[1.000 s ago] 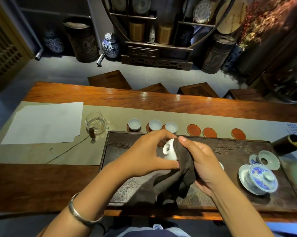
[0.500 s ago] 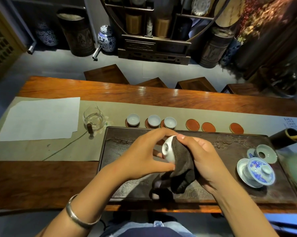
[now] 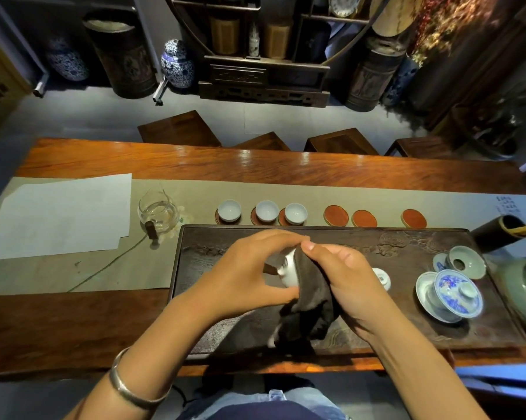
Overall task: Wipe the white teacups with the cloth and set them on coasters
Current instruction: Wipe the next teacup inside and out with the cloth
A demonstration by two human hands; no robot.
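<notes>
From the head camera, the one view there is, the work sits at the middle of the dark tea tray (image 3: pixel 407 334). The left hand (image 3: pixel 240 280) pinches a white teacup (image 3: pixel 287 268) between thumb below and curled fingers above, holding it on its side above the tray. At three o'clock of the cup, touching it, the right hand (image 3: pixel 346 283) curls round a dark cloth (image 3: pixel 311 301) and presses it against the cup's wall; the loose tail of the cloth hangs down toward six o'clock.

The cup looks small, thin and light, so it should need little force, but glazed porcelain is slippery and would chip if dropped onto the hard tray. The safest hold, I judge, is the present one, across rim and foot, leaving the wall free for the cloth. The cloth is soft and limp and will fold into the bowl easily.

At twelve o'clock of the hands, beyond the tray's far edge, three teacups (image 3: pixel 266 211) already stand on coasters, and to their right three bare coasters (image 3: pixel 335 214) wait. At three o'clock of the right hand, partly hidden behind it, lies what may be another white cup (image 3: pixel 382 277); too little shows to be sure. Farther right stands a blue-and-white lidded bowl (image 3: pixel 451 294).
</notes>
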